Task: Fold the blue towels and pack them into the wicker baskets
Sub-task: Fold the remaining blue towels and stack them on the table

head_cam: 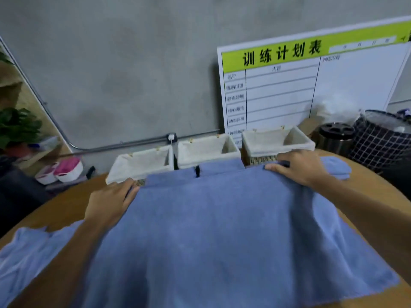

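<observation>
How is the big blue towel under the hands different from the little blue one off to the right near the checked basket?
The big towel is spread wide over the table, while the small towel lies folded into a compact stack. The left hand and right hand hold the big towel's far corners; nothing holds the small towel. The big towel shows soft ripples; the small towel looks flat and neat. Both are the same blue cloth.

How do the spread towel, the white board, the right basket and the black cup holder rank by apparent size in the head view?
1. spread towel, though nearest the camera
2. white board
3. right basket
4. black cup holder
</observation>
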Available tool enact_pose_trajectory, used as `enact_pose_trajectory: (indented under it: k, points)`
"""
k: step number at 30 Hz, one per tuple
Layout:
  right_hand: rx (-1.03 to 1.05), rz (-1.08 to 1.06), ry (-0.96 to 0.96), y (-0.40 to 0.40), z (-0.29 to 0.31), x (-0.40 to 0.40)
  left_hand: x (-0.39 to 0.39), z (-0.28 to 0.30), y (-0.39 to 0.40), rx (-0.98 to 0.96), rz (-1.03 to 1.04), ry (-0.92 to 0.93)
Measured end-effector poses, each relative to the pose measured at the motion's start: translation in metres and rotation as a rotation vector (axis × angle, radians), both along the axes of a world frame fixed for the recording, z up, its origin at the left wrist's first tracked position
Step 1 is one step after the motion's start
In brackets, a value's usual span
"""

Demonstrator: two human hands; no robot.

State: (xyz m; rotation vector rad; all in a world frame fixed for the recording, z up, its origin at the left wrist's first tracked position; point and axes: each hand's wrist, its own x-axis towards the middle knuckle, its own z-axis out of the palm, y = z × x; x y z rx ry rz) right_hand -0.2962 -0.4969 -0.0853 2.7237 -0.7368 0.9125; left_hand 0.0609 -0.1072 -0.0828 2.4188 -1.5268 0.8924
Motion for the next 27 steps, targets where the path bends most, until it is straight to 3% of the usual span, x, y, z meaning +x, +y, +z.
enact_pose_trajectory:
  k: [5,14,19,27]
  points:
    - [-0.09,0.099,-0.015,-0.01,-0.056,0.01,0.016,-0.051,-0.012,-0.003,0.015,0.082]
    - [-0.079,0.128,-0.184,0.009,-0.041,-0.009,-0.005,-0.015,0.01,-0.139,-0.018,0.031]
    - [-0.121,0.149,-0.178,0.036,-0.024,-0.041,-0.036,0.0,0.039,-0.214,-0.041,-0.004]
    - [-0.073,0.195,-0.104,0.08,-0.066,-0.091,-0.063,-0.057,0.088,-0.025,-0.164,-0.007]
